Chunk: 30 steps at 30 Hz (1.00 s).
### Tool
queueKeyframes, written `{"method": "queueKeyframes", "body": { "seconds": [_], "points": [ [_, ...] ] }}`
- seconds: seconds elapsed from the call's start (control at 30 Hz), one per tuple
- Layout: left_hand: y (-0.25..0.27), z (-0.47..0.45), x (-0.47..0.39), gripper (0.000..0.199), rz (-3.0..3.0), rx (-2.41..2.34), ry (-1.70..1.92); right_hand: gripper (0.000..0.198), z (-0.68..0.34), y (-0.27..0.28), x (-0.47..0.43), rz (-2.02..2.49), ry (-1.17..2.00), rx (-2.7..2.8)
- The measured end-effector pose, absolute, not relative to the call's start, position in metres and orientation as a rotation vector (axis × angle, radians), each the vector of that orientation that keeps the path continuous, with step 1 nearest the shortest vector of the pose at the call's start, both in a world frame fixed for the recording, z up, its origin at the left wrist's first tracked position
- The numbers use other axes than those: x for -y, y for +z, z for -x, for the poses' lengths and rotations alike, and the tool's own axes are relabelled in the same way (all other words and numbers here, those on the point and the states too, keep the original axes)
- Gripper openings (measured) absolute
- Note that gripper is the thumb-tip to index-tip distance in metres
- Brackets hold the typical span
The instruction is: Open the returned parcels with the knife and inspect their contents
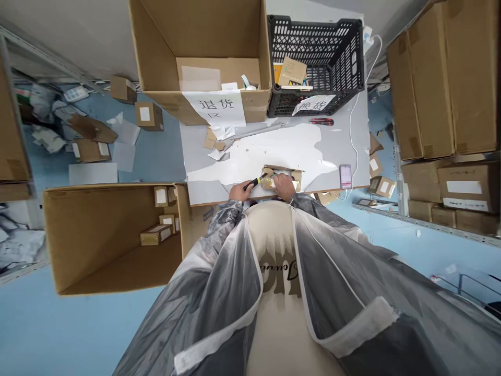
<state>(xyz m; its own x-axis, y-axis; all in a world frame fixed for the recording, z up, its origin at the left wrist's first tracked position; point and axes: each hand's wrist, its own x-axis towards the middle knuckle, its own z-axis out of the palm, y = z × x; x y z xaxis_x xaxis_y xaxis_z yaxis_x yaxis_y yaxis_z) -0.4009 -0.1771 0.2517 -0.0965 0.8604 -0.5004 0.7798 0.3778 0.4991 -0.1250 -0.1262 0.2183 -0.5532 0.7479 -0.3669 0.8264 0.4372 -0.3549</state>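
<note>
My left hand (240,192) is closed around a black and yellow utility knife (251,184), its front end pointing at a small cardboard box (296,184) by the table's near edge. The box has a flap raised on its far side, and shiny tape shows on its left part. My right hand (284,186) grips this box from above, fingers bent over it and hiding its middle. Whether the blade touches the box I cannot tell.
Across the table (282,149) stand a large open carton (164,107) and a black plastic crate (340,99). A red and black cutter (321,121) and a phone (345,176) lie at right. Below left is another big open carton (113,250) holding several small boxes.
</note>
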Motion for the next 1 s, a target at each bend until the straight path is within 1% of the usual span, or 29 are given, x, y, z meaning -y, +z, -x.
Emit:
{"method": "queueKeyframes", "body": {
  "seconds": [0.1, 0.27, 0.4, 0.5, 0.6, 0.67, 0.8, 1.0],
  "points": [
    [0.252, 0.398, 0.172, 0.047, -1.461, -1.898, 0.101, 0.055, 0.123, 0.213, 0.121, -1.392, -0.776, -2.514],
    [0.252, 0.397, 0.186, 0.051, -1.408, -1.928, 0.132, 0.060, 0.116, 0.211, 0.108, -1.322, -0.754, -2.585],
    [0.252, 0.396, 0.204, 0.047, -1.322, -1.945, 0.165, 0.058, 0.117, 0.210, 0.100, -1.285, -0.785, -2.591],
    [0.254, 0.390, 0.215, 0.043, -1.337, -1.931, 0.126, 0.056, 0.122, 0.210, 0.091, -1.414, -0.805, -2.528],
    [0.255, 0.384, 0.223, 0.045, -1.332, -1.939, 0.143, 0.054, 0.128, 0.209, 0.078, -1.522, -0.792, -2.442],
    [0.256, 0.384, 0.224, 0.048, -1.312, -1.951, 0.164, 0.054, 0.133, 0.208, 0.070, -1.463, -0.781, -2.474],
    [0.257, 0.393, 0.217, 0.047, -1.292, -1.987, 0.186, 0.056, 0.133, 0.207, 0.068, -1.362, -0.759, -2.582],
    [0.253, 0.416, 0.208, 0.066, -1.157, -2.029, 0.323, 0.064, 0.101, 0.208, 0.074, -1.427, -0.745, -2.660]
  ]
}}
